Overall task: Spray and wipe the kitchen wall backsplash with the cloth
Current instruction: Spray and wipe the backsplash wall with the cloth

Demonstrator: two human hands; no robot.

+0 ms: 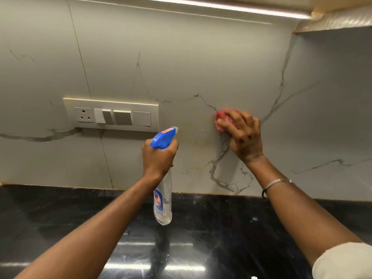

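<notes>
Head cam, one frame. Biggest thing is the backsplash [201,63], one grey marble-look wall with dark veins and one lit strip [221,6] along the top. Below it runs one black glossy worktop [60,214]. One switch panel [112,114] sits on the wall at left, with a single three-pin socket at its left end. Two hands are up. The left hand [159,156] is wrapped round the neck of one spray bottle [163,202], clear body, blue head, nozzle aimed at the wall. The right hand [244,135] has its fingers curled over one bunched pink cloth [222,117], pushing it flat against the wall right of the nozzle. One bangle [276,183] is on the right wrist. A few tiny droplets [202,131] sit between bottle and cloth.
</notes>
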